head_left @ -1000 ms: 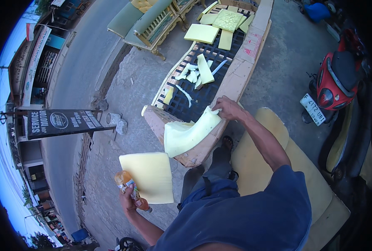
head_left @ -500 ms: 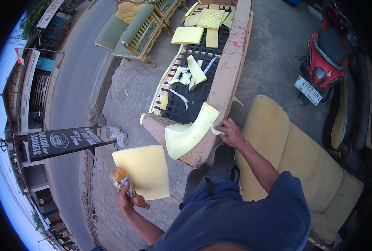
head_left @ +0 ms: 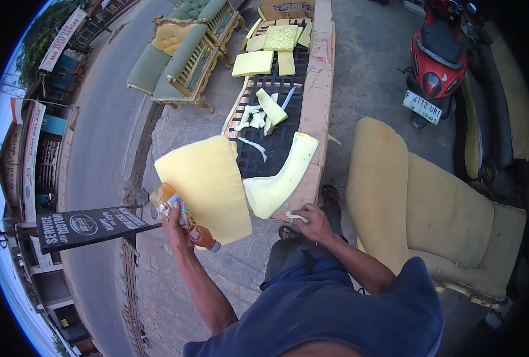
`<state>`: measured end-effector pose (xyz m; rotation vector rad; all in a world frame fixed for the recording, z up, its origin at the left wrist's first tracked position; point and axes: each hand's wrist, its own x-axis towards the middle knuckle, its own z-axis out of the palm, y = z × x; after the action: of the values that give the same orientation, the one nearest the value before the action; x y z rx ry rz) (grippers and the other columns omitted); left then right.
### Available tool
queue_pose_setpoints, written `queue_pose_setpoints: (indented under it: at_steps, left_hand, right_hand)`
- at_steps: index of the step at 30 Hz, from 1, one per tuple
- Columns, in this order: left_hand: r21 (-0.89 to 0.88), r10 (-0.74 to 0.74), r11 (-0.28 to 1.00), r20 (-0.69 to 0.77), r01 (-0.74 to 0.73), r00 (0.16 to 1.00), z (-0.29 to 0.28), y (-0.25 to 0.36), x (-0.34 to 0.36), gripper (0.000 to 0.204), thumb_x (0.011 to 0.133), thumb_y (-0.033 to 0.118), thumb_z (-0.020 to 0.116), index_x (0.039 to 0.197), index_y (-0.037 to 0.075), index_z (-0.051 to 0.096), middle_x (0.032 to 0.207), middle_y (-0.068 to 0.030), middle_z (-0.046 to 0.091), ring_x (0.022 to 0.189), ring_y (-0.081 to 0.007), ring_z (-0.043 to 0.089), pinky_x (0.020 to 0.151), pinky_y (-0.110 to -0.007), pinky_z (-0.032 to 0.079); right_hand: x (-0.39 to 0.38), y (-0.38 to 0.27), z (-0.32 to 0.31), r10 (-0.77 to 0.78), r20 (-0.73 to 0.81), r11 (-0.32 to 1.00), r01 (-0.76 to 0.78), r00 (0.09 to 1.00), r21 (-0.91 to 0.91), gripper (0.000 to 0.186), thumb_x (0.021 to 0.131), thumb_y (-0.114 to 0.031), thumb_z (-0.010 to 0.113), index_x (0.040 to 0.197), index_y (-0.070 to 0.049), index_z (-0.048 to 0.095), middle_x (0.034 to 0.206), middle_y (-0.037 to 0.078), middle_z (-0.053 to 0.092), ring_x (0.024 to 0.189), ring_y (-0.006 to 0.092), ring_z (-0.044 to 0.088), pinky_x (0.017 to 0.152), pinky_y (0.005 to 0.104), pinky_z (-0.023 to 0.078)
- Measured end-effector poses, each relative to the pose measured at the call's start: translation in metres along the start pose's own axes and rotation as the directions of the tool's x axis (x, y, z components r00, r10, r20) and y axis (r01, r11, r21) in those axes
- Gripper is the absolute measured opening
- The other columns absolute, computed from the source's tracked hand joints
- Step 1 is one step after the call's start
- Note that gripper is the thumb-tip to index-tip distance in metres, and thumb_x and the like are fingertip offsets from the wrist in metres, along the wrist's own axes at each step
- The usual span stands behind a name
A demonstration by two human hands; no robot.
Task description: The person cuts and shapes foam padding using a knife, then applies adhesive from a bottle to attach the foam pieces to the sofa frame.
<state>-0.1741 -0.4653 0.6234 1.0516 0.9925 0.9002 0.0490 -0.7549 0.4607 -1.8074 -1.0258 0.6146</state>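
My left hand (head_left: 175, 229) grips a plastic bottle (head_left: 187, 217) of orange liquid, with a square pale yellow foam sheet (head_left: 214, 169) held behind it, lifted over the sofa frame's near end. My right hand (head_left: 317, 226) pinches a thin cream foam scrap (head_left: 295, 217) just below that end. A curved foam piece (head_left: 285, 175) rests on the cardboard-sided frame (head_left: 321, 101) and its black webbing (head_left: 261, 149). Farther along lie loose scraps (head_left: 255, 119), a long blade (head_left: 288, 98) and several foam slabs (head_left: 252, 62).
Ornate green sofas (head_left: 157, 77) stand upper left beside the road (head_left: 98, 166). A black sign (head_left: 92, 227) juts in at left. A red scooter (head_left: 434, 65) is parked upper right. A beige upholstered sofa (head_left: 443, 214) occupies the right, near my right arm.
My left hand, bottle and foam sheet have risen toward the frame. My right hand left the curved foam and moved down with a small scrap. The view has shifted.
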Motion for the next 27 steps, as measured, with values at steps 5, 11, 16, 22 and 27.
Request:
queue_pose_setpoints:
  at_steps: [5,11,16,22,27]
  left_hand:
    - [-0.327,0.138,0.931,-0.098,-0.163,0.986,0.048,0.039,0.023,0.044,0.102,0.033,0.066,0.131,0.001,0.058,0.113,-0.0107,0.072,0.096,-0.0221,0.074,0.083,-0.04,0.063]
    - [-0.321,0.199,0.919,-0.122,-0.228,0.972,0.065,0.059,0.007,0.046,0.102,0.031,0.067,0.131,-0.002,0.057,0.113,-0.0128,0.071,0.095,-0.0238,0.074,0.082,-0.04,0.062]
    - [0.036,0.453,0.887,-0.267,-0.46,0.851,0.077,0.036,0.003,0.041,0.1,0.023,0.072,0.129,-0.004,0.06,0.112,-0.0097,0.07,0.093,-0.0192,0.071,0.081,-0.037,0.06]
    - [0.214,0.434,0.901,-0.479,-0.378,0.763,0.038,0.022,-0.003,0.037,0.1,0.02,0.071,0.127,-0.004,0.062,0.112,-0.0102,0.07,0.093,-0.0191,0.07,0.08,-0.036,0.059]
    - [0.204,0.362,0.932,-0.477,-0.3,0.801,0.02,0.004,-0.024,0.037,0.1,0.022,0.07,0.127,-0.004,0.063,0.112,-0.0107,0.07,0.092,-0.0197,0.071,0.078,-0.036,0.061]
  right_hand:
    - [0.033,-0.095,0.039,0.486,0.318,0.671,-0.581,0.814,0.462,0.028,0.09,-0.013,0.069,0.115,-0.001,0.076,0.092,0.004,0.07,0.074,0.0137,0.064,0.061,0.0302,0.05]
    - [0.062,-0.172,0.066,0.369,0.528,0.252,-0.629,0.765,0.736,0.031,0.092,-0.015,0.072,0.116,0.004,0.069,0.093,0.005,0.068,0.069,0.0106,0.058,0.051,0.0273,0.046]
    - [0.066,-0.179,0.062,0.372,0.484,0.189,-0.575,0.792,0.796,0.034,0.088,-0.014,0.07,0.116,0.005,0.069,0.092,0.008,0.067,0.068,0.0132,0.059,0.052,0.0294,0.044]
    - [0.084,-0.058,0.003,0.365,-0.046,0.753,-0.266,0.93,0.602,0.029,0.092,-0.021,0.071,0.112,-0.003,0.078,0.085,0.007,0.072,0.075,0.0158,0.064,0.072,0.0316,0.051]
    - [0.136,0.048,-0.067,0.178,-0.396,0.976,-0.211,0.901,-0.042,0.029,0.089,-0.014,0.07,0.116,-0.008,0.078,0.103,0.012,0.067,0.097,0.0308,0.067,0.087,0.0406,0.053]
